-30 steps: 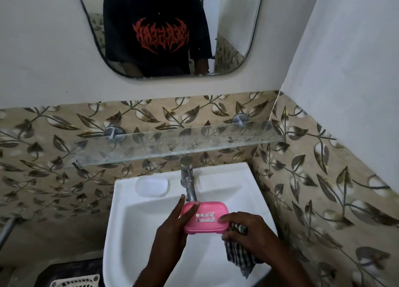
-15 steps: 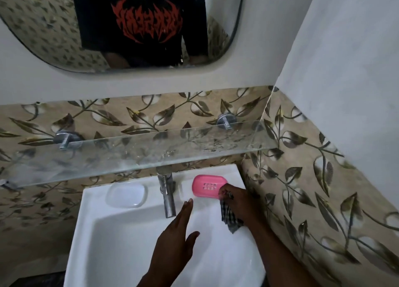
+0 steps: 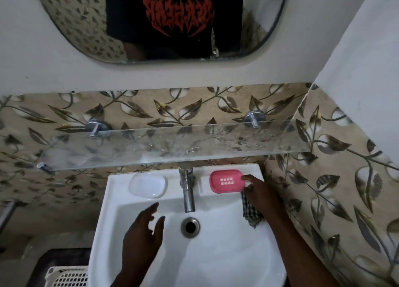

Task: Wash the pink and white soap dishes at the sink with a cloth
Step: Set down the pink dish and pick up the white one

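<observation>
A: Where is the white soap dish [image 3: 148,184] kept, and why there?
B: It is set flat on the back ledge of the sink [image 3: 117,185], toward the back left corner, left of the tap [image 3: 187,191]. It is judged to be parked within reach of the water, not yet taken up for washing.
A: And the left hand [image 3: 142,239]?
B: It is held over the left half of the basin, fingers loosely spread, nothing gripped. A reach toward the white dish may be supposed; open room is left between them, with only the ledge's front edge to be cleared.
A: What is found in the middle?
B: The tap's spout is carried out over the drain [image 3: 190,226]. No running water can be made out.
A: And on the right?
B: The pink soap dish [image 3: 226,181] is laid on the back ledge near the back right corner, slots showing. Its right end is touched by fingertips of the right hand [image 3: 259,191], while the checked cloth [image 3: 251,213] is bunched and gripped under that hand's curled fingers, hanging at the basin's right edge.
A: How much room is given there?
B: Little. The dish is hemmed between tap and tiled wall [image 3: 323,178], and the glass shelf [image 3: 172,144] is hung low over the ledge, so anything lifted is best drawn forward, not straight up.
</observation>
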